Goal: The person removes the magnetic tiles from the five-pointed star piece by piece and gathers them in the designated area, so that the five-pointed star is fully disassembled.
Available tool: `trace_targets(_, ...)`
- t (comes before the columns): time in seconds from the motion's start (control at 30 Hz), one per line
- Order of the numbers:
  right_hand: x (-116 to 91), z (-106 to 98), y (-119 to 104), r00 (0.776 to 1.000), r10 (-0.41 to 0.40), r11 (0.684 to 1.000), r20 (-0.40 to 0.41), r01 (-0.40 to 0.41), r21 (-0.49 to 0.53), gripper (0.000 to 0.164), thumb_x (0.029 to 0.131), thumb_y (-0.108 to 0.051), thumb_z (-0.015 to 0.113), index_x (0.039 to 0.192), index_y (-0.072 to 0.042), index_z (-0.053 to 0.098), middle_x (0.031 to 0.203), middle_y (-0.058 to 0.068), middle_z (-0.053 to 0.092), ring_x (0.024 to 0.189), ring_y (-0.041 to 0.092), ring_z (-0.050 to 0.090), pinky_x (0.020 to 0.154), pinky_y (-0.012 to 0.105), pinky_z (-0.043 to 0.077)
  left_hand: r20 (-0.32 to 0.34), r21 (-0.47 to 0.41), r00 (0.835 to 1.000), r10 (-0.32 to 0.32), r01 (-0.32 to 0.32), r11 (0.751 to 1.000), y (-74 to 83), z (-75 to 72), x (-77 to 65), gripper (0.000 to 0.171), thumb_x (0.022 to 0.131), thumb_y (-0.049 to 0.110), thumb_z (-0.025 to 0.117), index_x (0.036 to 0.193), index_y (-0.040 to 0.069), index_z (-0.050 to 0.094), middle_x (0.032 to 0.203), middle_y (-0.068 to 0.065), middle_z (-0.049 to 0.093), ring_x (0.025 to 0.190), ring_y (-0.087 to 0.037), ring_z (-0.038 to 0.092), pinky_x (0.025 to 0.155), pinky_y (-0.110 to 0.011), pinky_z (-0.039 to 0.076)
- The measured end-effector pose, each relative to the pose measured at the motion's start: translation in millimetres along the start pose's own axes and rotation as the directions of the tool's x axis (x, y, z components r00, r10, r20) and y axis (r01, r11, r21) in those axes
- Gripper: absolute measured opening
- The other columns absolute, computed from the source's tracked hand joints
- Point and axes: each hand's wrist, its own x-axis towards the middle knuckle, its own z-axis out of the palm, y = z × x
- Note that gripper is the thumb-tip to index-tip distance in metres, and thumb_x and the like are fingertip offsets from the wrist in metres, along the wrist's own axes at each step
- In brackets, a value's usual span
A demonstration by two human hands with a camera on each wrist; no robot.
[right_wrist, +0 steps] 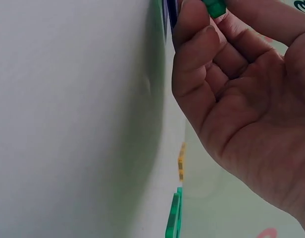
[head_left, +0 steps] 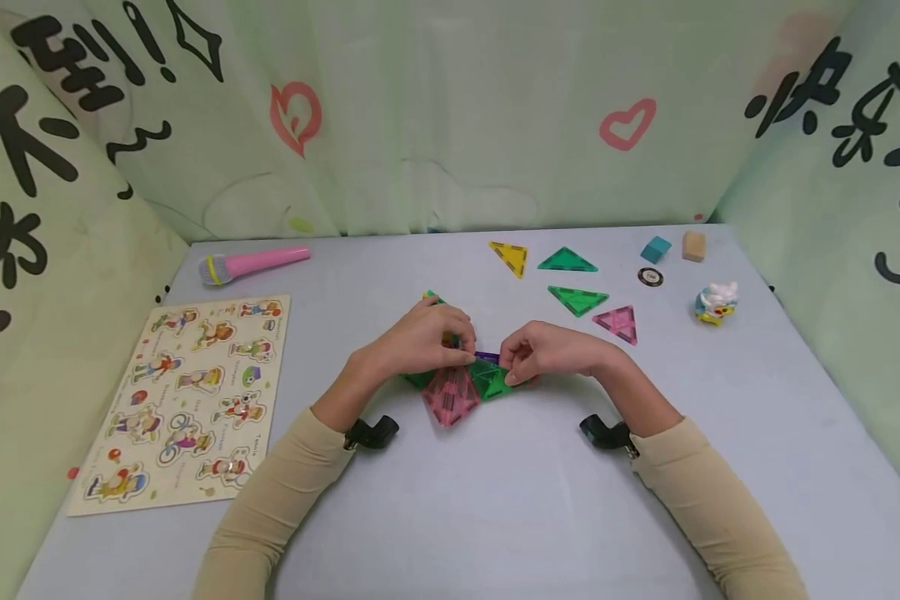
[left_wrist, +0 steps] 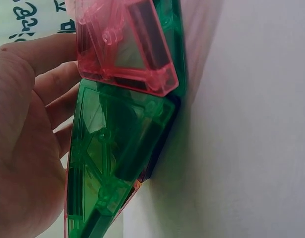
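Observation:
A low structure of translucent magnetic tiles stands on the table, with a pink triangular tile (head_left: 451, 398) at its front. A green triangular tile (head_left: 491, 380) adjoins it on the right, and a purple tile (head_left: 487, 357) shows behind. My left hand (head_left: 425, 337) holds the structure from behind, thumb and fingers at its top edge. In the left wrist view, its fingers pass behind the pink tile (left_wrist: 120, 44) and a green tile (left_wrist: 115, 134). My right hand (head_left: 551, 350) pinches the green tile's right end between thumb and curled fingers; a green corner (right_wrist: 215, 7) shows between them.
Beyond the hands lie a yellow triangle (head_left: 512, 257), green triangles (head_left: 567, 260) and a pink triangle (head_left: 618, 323). A picture board (head_left: 281, 333) and pink toy microphone (head_left: 262, 262) are left. Blocks (head_left: 656, 249), a round chip (head_left: 650, 277) and a figurine (head_left: 716, 303) are right.

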Motion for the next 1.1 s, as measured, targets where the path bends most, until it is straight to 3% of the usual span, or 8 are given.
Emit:
trace_targets(0.4, -0.6, 1.0, 2.2, 0.999, -0.038, 0.999, -0.032, 0.037, -0.02, 0.008, 0.088, -0.009, 0.071, 0.082, -0.01, 0.067, 0.064, -0.002, 0.051, 0.06, 0.012, 0.045, 0.06, 0.025, 0.038, 0.006, -0.015, 1.0, 0.002, -0.002, 1.0, -1.8, 0.3, -0.6, 0.01, 0.09, 0.031, 0.073, 0.081, 0.031, 0.07, 0.104, 0.015, 0.068, 0.127, -0.01, 0.053, 0.124, -0.055, 0.009)
trace_targets(0.83, -2.6, 2.9, 8.5, 0.995, -0.062, 0.998, -0.08, 0.059, -0.037, 0.006, 0.088, -0.012, 0.073, 0.083, -0.012, 0.069, 0.068, -0.002, 0.053, 0.064, 0.012, 0.047, 0.061, 0.025, 0.039, 0.02, -0.019, 1.0, 0.014, -0.013, 1.0, -2.3, -1.2, -1.3, 0.007, 0.089, 0.033, 0.074, 0.083, 0.032, 0.072, 0.097, 0.018, 0.068, 0.116, -0.005, 0.059, 0.123, -0.058, 0.008)
trace_targets(1.1, -3.5, 3.5, 8.7, 0.992, -0.072, 0.997, -0.1, 0.068, -0.037, 0.007, 0.087, -0.009, 0.073, 0.082, -0.012, 0.07, 0.068, -0.002, 0.054, 0.064, 0.011, 0.046, 0.061, 0.024, 0.039, 0.026, -0.025, 1.0, 0.008, -0.007, 1.0, -2.5, -2.0, -1.9, 0.005, 0.088, 0.034, 0.075, 0.087, 0.03, 0.073, 0.099, 0.017, 0.07, 0.121, -0.008, 0.058, 0.124, -0.056, 0.009)
